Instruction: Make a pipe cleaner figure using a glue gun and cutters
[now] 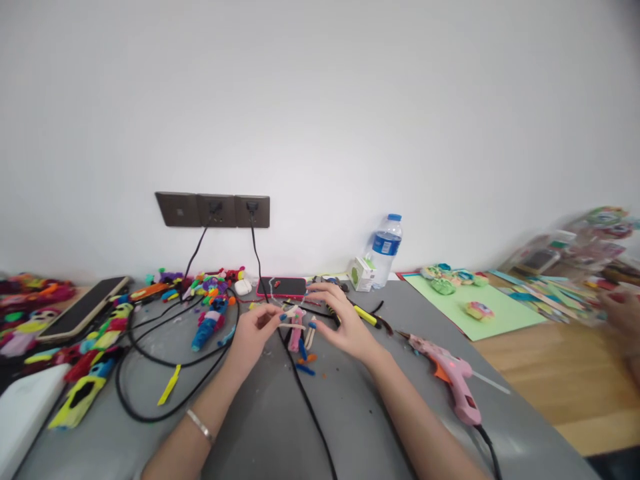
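My left hand [256,330] is closed in a pinch, with thumb and index finger meeting at a short cream strip [295,326] that looks like a pipe cleaner piece. Facing it, my right hand [347,327] has its fingers apart and curved. Its thumb is close to more cream strips [311,335] lying on the table; I cannot tell whether it touches them. Between the hands lies a pink fuzzy piece [296,338], partly hidden by the strip. Blue pieces [303,350] and an orange piece [308,359] are just in front of it.
A pink glue gun [453,380] lies at right. Black cables [305,393] cross the grey table. Fuzzy dolls [213,323] and a phone [85,307] are left. A red-edged phone [281,287], water bottle [387,250] and green sheet [475,310] stand farther back. Another person's hand [623,317] is far right.
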Action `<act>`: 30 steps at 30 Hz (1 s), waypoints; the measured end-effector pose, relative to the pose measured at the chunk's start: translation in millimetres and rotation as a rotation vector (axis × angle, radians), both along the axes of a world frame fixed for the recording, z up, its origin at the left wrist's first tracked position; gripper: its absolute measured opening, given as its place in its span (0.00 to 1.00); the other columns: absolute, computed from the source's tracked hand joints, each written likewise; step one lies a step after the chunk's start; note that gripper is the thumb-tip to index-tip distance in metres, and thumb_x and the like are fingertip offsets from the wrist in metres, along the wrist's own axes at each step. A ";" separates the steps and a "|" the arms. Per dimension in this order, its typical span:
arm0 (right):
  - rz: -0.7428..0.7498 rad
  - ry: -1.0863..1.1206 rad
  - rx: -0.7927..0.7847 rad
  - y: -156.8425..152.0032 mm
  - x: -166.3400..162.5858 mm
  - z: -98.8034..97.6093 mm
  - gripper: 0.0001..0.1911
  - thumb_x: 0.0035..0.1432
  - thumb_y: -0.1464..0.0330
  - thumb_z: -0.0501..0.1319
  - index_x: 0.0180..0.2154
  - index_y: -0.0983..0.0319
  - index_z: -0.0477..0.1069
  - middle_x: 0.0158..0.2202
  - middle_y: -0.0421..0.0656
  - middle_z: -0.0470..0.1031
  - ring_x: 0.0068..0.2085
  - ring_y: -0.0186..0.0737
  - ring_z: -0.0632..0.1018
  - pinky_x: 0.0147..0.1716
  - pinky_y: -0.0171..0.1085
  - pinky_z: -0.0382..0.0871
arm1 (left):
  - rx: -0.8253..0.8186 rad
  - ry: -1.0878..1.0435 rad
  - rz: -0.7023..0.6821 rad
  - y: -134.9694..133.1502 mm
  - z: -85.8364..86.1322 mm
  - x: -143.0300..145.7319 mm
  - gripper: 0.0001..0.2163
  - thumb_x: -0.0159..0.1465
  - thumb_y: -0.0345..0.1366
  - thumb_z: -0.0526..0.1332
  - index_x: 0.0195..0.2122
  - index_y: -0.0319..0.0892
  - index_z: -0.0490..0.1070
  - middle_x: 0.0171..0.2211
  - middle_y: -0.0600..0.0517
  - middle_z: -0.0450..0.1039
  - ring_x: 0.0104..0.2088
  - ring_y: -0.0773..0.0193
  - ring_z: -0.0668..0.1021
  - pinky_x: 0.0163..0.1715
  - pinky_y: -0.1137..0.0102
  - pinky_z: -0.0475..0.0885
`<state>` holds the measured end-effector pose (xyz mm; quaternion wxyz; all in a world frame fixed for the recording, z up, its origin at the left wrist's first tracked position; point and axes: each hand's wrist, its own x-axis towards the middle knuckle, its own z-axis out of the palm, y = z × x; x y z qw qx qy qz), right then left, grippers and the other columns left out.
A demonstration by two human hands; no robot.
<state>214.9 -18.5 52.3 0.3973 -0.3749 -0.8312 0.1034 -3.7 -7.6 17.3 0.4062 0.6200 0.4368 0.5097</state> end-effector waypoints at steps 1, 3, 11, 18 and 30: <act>-0.015 0.025 -0.003 0.6 2.3 -3.1 0.14 0.63 0.67 0.57 0.50 0.57 0.68 0.56 0.50 0.69 0.58 0.49 0.69 0.57 0.50 0.62 | -0.007 0.013 -0.007 0.1 -0.9 0.1 0.10 0.57 0.41 0.64 0.29 0.39 0.76 0.22 0.53 0.70 0.22 0.68 0.68 0.22 0.74 0.62; -0.084 0.074 0.010 3.1 9.0 -7.0 0.12 0.64 0.69 0.53 0.47 0.57 0.69 0.53 0.49 0.71 0.56 0.48 0.71 0.56 0.49 0.64 | -0.022 0.028 -0.025 0.2 -2.9 0.5 0.09 0.57 0.40 0.64 0.29 0.40 0.76 0.23 0.53 0.70 0.22 0.67 0.68 0.22 0.74 0.63; -0.733 -0.225 -0.165 22.4 39.3 -40.3 0.14 0.58 0.66 0.59 0.44 0.65 0.71 0.43 0.54 0.74 0.44 0.55 0.74 0.45 0.51 0.67 | -0.060 0.045 -0.054 -1.4 -5.1 2.6 0.09 0.58 0.41 0.63 0.30 0.40 0.77 0.25 0.52 0.71 0.24 0.66 0.69 0.24 0.73 0.64; -0.813 -0.402 -0.225 22.8 32.9 -54.3 0.25 0.51 0.59 0.65 0.46 0.69 0.70 0.41 0.59 0.72 0.44 0.61 0.73 0.43 0.51 0.66 | -0.058 0.030 -0.026 -1.4 0.1 2.1 0.10 0.54 0.41 0.65 0.29 0.40 0.78 0.23 0.52 0.71 0.22 0.66 0.69 0.22 0.74 0.62; -0.457 0.087 -0.087 20.2 53.1 -17.7 0.30 0.48 0.67 0.60 0.55 0.64 0.61 0.47 0.50 0.69 0.48 0.49 0.74 0.49 0.46 0.68 | -0.088 -0.037 0.011 1.4 3.0 0.9 0.11 0.53 0.44 0.66 0.27 0.39 0.76 0.23 0.52 0.72 0.21 0.68 0.68 0.21 0.75 0.62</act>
